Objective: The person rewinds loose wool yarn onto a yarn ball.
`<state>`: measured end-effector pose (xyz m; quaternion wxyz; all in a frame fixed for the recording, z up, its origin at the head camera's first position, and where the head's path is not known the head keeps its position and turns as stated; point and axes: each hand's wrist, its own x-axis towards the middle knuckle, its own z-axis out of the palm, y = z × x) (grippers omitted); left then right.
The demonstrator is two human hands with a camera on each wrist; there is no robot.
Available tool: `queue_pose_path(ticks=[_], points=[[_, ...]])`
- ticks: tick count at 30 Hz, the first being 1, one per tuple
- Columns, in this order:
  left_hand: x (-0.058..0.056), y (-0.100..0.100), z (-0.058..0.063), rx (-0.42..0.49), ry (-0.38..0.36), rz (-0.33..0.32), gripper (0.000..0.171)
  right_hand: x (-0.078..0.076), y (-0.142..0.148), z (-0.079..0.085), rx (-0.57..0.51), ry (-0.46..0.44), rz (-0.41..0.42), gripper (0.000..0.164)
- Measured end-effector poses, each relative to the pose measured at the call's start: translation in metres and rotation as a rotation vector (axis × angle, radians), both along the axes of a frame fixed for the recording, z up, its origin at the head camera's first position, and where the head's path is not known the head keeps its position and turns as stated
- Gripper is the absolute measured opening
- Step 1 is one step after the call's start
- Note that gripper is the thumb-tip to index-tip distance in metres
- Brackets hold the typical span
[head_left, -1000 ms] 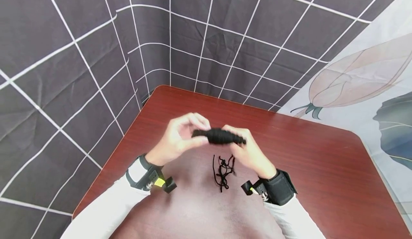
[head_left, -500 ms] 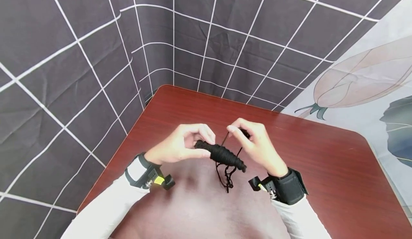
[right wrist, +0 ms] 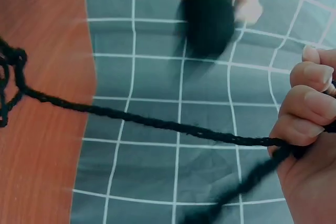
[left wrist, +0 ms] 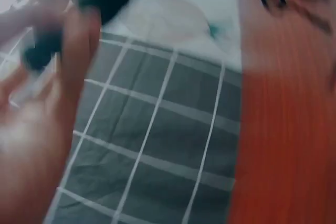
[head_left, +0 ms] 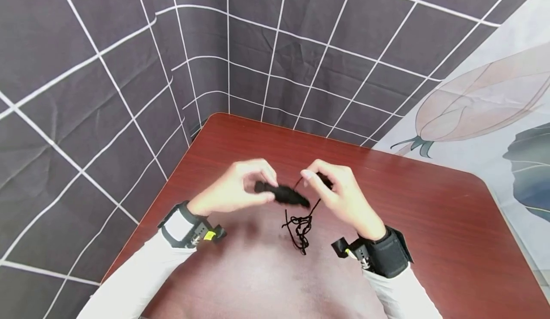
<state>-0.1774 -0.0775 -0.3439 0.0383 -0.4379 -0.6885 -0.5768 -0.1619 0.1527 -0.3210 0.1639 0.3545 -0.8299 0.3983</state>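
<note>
My left hand grips one end of a dark, spindle-shaped bundle of black cord between thumb and fingers, over the middle of the table. The bundle is blurred and points toward the right hand. My right hand curls its fingers round a length of black cord, with more black material partly hidden in the palm. From this hand one strand runs to a loose tangle of cord below; another thicker strand leads off downward in the right wrist view. In the left wrist view, the left hand and bundle are blurred.
A red-brown wooden table lies beneath both hands. Behind and to the left hangs a dark grey cloth with white grid lines. At the right is a pale cloth printed with a large flower.
The right hand has let go of the bundle's right end and moved right, drawing cord. The left hand has swung the bundle's right end down, then back up and left.
</note>
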Motion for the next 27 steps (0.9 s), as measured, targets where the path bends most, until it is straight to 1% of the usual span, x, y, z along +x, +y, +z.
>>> queue_pose_path(ticks=[1, 2, 3, 4, 5, 6, 7, 8, 9, 10, 11, 12, 13, 14, 15, 16, 17, 18, 19, 20, 21, 22, 23, 24, 25, 26, 27], points=[[0.003, 0.001, 0.003, 0.027, -0.067, -0.117, 0.018, -0.001, 0.000, 0.000, -0.003, -0.007, -0.002, 0.017], [0.004, 0.003, 0.002, 0.068, -0.136, -0.216, 0.019, -0.002, -0.001, -0.002, -0.007, -0.020, 0.005, 0.017], [0.004, 0.005, 0.001, 0.121, -0.190, -0.283, 0.020, -0.003, -0.003, -0.005, 0.001, -0.025, 0.017, 0.019], [0.003, 0.007, 0.001, 0.179, -0.216, -0.312, 0.020, -0.002, -0.005, -0.008, 0.005, -0.040, 0.035, 0.020], [0.002, 0.009, 0.000, 0.244, -0.225, -0.305, 0.020, -0.001, -0.008, -0.012, 0.011, -0.054, 0.053, 0.019], [0.001, 0.011, 0.000, 0.309, -0.226, -0.267, 0.020, 0.000, -0.011, -0.015, 0.022, -0.067, 0.068, 0.020], [-0.001, 0.012, -0.001, 0.366, -0.222, -0.205, 0.021, 0.002, -0.014, -0.018, 0.034, -0.081, 0.076, 0.020], [-0.003, 0.012, -0.001, 0.408, -0.214, -0.123, 0.021, 0.004, -0.016, -0.020, 0.043, -0.094, 0.083, 0.021], [-0.003, 0.012, 0.000, 0.431, -0.192, -0.025, 0.022, 0.006, -0.017, -0.021, 0.057, -0.096, 0.083, 0.021], [-0.004, 0.012, 0.001, 0.424, -0.162, 0.075, 0.022, 0.008, -0.017, -0.021, 0.062, -0.101, 0.075, 0.021], [-0.004, 0.010, 0.003, 0.392, -0.110, 0.177, 0.022, 0.009, -0.017, -0.019, 0.065, -0.090, 0.064, 0.022], [-0.004, 0.009, 0.005, 0.333, -0.050, 0.269, 0.021, 0.010, -0.016, -0.017, 0.063, -0.078, 0.050, 0.024], [-0.004, 0.007, 0.005, 0.255, 0.011, 0.343, 0.020, 0.010, -0.014, -0.014, 0.055, -0.062, 0.037, 0.024], [-0.003, 0.006, 0.008, 0.168, 0.068, 0.391, 0.019, 0.010, -0.012, -0.010, 0.041, -0.041, 0.021, 0.023], [-0.001, 0.004, 0.009, 0.084, 0.124, 0.406, 0.018, 0.008, -0.010, -0.007, 0.024, -0.020, 0.004, 0.023], [0.000, 0.003, 0.009, 0.003, 0.168, 0.386, 0.018, 0.006, -0.008, -0.003, 0.007, 0.001, -0.013, 0.022], [0.001, 0.003, 0.010, -0.053, 0.174, 0.315, 0.018, 0.004, -0.006, 0.000, -0.008, 0.016, -0.031, 0.022], [0.002, 0.003, 0.009, -0.087, 0.142, 0.207, 0.017, 0.002, -0.004, 0.002, -0.016, 0.023, -0.045, 0.022], [0.003, 0.003, 0.009, -0.096, 0.089, 0.086, 0.018, -0.001, -0.003, 0.002, -0.017, 0.027, -0.052, 0.021], [0.004, 0.003, 0.009, -0.080, 0.023, -0.026, 0.018, -0.003, -0.002, 0.002, -0.010, 0.026, -0.055, 0.020], [0.004, 0.004, 0.008, -0.032, -0.041, -0.119, 0.019, -0.004, -0.003, 0.000, -0.005, 0.016, -0.048, 0.020], [0.002, 0.005, 0.007, 0.037, -0.105, -0.184, 0.020, -0.005, -0.003, -0.002, 0.006, 0.023, -0.034, 0.019], [0.000, 0.007, 0.005, 0.124, -0.162, -0.218, 0.020, -0.006, -0.005, -0.006, 0.005, -0.002, -0.021, 0.018], [-0.002, 0.008, 0.004, 0.219, -0.190, -0.212, 0.021, -0.005, -0.006, -0.009, 0.014, -0.016, -0.009, 0.019], [-0.005, 0.009, 0.003, 0.309, -0.193, -0.175, 0.022, -0.004, -0.009, -0.012, 0.025, -0.027, 0.005, 0.019], [-0.009, 0.009, 0.001, 0.390, -0.184, -0.108, 0.023, -0.003, -0.010, -0.015, 0.034, -0.044, 0.017, 0.020], [-0.013, 0.009, -0.001, 0.443, -0.159, -0.015, 0.024, -0.001, -0.012, -0.017, 0.043, -0.057, 0.028, 0.021]])
